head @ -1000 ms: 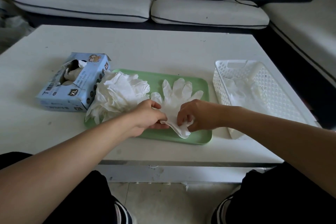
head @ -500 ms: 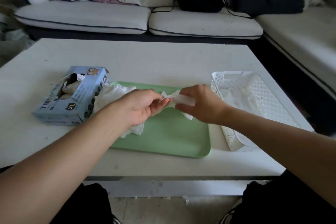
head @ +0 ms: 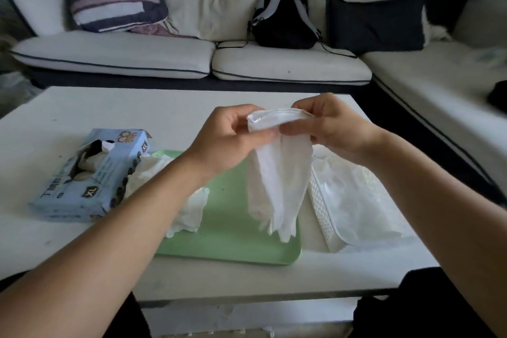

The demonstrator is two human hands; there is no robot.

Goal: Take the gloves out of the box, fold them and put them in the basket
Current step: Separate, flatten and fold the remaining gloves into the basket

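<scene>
A white glove [head: 277,181] hangs in the air above the green tray [head: 233,236], fingers pointing down. My left hand [head: 227,137] pinches the left side of its cuff and my right hand [head: 329,126] pinches the right side. A loose pile of white gloves [head: 186,208] lies on the tray's left part, partly hidden by my left forearm. The blue glove box [head: 90,175], marked XL, lies open at the left of the table. The white perforated basket [head: 323,211] stands right of the tray with white gloves inside.
The white table [head: 137,110] stretches away behind the tray. Beyond it stands a sofa with cushions and a black backpack [head: 282,22]. A second sofa section runs along the right. My dark-clad knees sit under the table's near edge.
Both hands have lifted the glove off the tray and raised it; it now hangs from its cuff instead of lying flat. The camera has tilted upward.
</scene>
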